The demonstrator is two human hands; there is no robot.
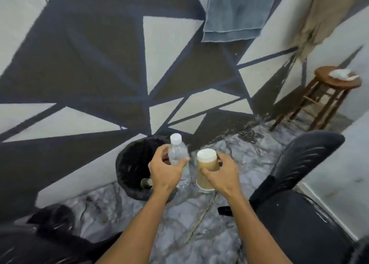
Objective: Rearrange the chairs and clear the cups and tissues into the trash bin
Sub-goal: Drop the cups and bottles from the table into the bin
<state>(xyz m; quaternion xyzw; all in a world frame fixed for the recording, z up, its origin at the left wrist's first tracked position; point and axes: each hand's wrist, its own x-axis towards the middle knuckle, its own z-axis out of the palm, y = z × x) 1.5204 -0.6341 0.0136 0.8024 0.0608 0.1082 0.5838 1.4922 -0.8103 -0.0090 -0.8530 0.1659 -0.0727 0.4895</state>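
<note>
The person stands right over the black-lined trash bin [129,164], both arms out in front, and that looks like the point of the posture: whatever gets let go should fall in. The left hand [165,172] is wrapped round a clear plastic water bottle [177,154], held upright by its middle with the white cap on, partly over the bin's near rim. The right hand [219,174] clasps a brown paper cup [206,168] round its side, just beside the bottle but over the marbled floor [189,214] rather than the bin, so I'd guess it has to swing left before dropping. A small pale thing lies inside the bin; I can't tell what. Off to the right a crumpled tissue [341,74] sits on a wooden stool [327,80], not yet cleared, and a black office chair [299,164] stands close by the person's right arm.
</note>
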